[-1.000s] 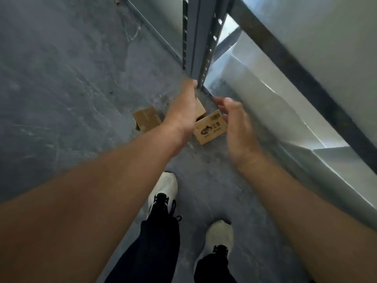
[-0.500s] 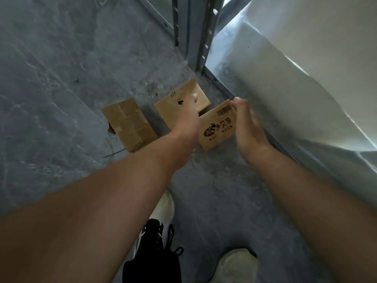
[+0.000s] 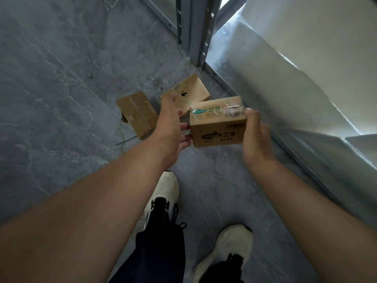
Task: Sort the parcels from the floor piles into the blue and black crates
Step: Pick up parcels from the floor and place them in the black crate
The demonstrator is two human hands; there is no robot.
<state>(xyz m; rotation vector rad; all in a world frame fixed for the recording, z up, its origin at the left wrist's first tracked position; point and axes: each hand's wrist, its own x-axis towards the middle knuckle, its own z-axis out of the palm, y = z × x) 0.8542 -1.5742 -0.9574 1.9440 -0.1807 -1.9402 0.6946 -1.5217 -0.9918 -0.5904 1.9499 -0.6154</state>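
Observation:
A small brown cardboard parcel point(image 3: 218, 127), with clear tape on top and a dark printed logo on its near face, is lifted off the floor between my hands. My right hand point(image 3: 255, 139) grips its right end, fingers wrapped round the far side. The straight fingertips of my left hand point(image 3: 171, 127) press against its left face. Two more brown parcels lie on the grey floor behind: a taped one point(image 3: 136, 114) to the left and a flatter one point(image 3: 191, 90) partly hidden by my left hand. No blue or black crate is in view.
A grey metal rack upright point(image 3: 195, 27) stands at the top centre, and its low rail point(image 3: 285, 139) runs along the right. White sheeting point(image 3: 295, 58) fills the right side. My two white shoes point(image 3: 165, 190) stand on the concrete floor point(image 3: 61, 78) below my hands.
The printed parcel has come up off the floor, now level between both hands with its taped top showing. My left hand has shifted from the flatter parcel to this one's left face.

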